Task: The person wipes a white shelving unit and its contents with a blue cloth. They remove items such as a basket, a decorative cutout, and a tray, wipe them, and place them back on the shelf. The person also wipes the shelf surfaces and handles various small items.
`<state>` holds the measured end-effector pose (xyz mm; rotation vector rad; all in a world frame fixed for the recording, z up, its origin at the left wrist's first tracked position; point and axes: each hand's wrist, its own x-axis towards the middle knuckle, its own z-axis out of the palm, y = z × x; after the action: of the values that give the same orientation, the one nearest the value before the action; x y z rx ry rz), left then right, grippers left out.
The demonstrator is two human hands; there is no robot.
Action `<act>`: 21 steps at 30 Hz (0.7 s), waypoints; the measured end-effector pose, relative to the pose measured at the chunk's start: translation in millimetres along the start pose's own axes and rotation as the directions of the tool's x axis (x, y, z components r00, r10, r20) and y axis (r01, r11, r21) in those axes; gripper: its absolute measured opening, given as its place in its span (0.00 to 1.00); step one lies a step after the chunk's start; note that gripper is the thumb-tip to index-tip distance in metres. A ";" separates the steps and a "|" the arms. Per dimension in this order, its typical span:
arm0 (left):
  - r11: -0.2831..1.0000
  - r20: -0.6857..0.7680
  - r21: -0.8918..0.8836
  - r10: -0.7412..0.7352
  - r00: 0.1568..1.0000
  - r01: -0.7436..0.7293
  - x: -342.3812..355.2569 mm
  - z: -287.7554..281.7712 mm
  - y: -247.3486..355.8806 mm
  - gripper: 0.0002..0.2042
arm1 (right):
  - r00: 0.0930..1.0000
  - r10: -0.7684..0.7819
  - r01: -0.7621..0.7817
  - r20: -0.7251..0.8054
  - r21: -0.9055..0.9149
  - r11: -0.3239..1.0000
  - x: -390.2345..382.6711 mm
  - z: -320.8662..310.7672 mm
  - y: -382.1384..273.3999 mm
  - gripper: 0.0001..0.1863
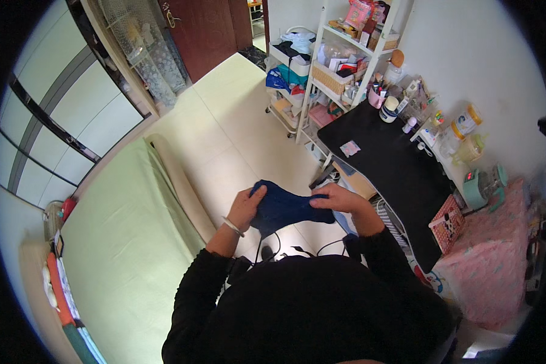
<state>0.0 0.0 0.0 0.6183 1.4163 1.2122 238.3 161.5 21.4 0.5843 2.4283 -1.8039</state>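
A small dark blue garment [282, 209] is stretched between my two hands in front of my body, above the floor. Its exact kind cannot be made out. My left hand [246, 208], with a pale bangle at the wrist, is closed on its left edge, thumb on top. At the upper right edge my right hand [337, 200] pinches the fabric between thumb and fingers. The lower part of the cloth hangs loose between them.
To the left is a bed [121, 230] with a light green sheet. A black-topped desk [388, 164] runs along the right, with jars and bottles at its back edge. Beyond it stand a white shelf rack [315, 67] and a trolley [279, 91]. Dark cables [267, 249] hang below my hands.
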 end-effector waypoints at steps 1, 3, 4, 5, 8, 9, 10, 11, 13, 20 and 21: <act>0.984 0.010 -0.172 -0.046 0.999 0.047 5.9 -19.6 2.9 0.17 | 0.999 -0.033 0.035 -0.038 0.031 0.999 24.3 7.2 -4.0 0.18; 0.986 0.025 -0.065 0.153 0.988 -0.152 23.3 -55.8 10.2 0.22 | 0.977 -0.057 0.114 -0.204 0.283 0.952 60.5 26.7 -9.9 0.16; 0.993 0.040 -0.116 0.020 0.999 -0.015 32.0 -71.1 12.6 0.26 | 0.971 -0.005 0.133 -0.240 0.523 0.842 74.8 31.6 -13.2 0.17; 0.977 0.064 -0.174 -0.116 0.991 0.125 42.1 -84.4 15.2 0.30 | 0.965 0.045 0.165 -0.257 0.737 0.656 89.7 31.4 -16.9 0.19; 0.991 0.096 -0.054 -0.114 0.989 0.120 67.8 -107.1 17.5 0.34 | 0.878 0.331 0.159 -0.344 0.865 0.477 122.6 21.5 -26.9 0.21; 0.990 0.071 0.104 -0.100 0.992 0.092 76.6 -109.6 19.2 0.34 | 0.852 0.376 0.192 -0.364 0.886 0.423 132.6 18.9 -29.0 0.21; 0.991 0.149 0.059 -0.131 0.980 0.124 84.7 -110.2 20.9 0.34 | 0.849 0.380 0.206 -0.367 0.892 0.402 141.6 18.4 -30.6 0.21; 0.987 0.218 0.023 -0.162 0.963 0.161 93.3 -109.4 23.4 0.33 | 0.862 0.356 0.232 -0.360 0.906 0.355 152.5 16.2 -31.5 0.21; 0.975 0.321 -0.069 -0.180 0.930 0.213 111.1 -103.6 26.2 0.33 | 0.893 0.284 0.237 -0.348 0.902 0.361 173.4 12.2 -28.7 0.21; 0.962 0.275 -0.270 0.041 0.961 0.036 210.5 -99.3 70.7 0.28 | 0.863 0.260 0.096 -0.433 0.646 0.757 270.1 -53.0 12.6 0.20; 0.964 0.248 -0.258 0.002 0.969 0.064 220.5 -104.9 77.0 0.27 | 0.850 0.140 0.119 -0.509 0.443 0.889 282.0 -69.3 22.3 0.22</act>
<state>-172.0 186.7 -32.8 0.5363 1.0318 1.2277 -3.4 305.8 -53.2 1.2910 2.2356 -2.5147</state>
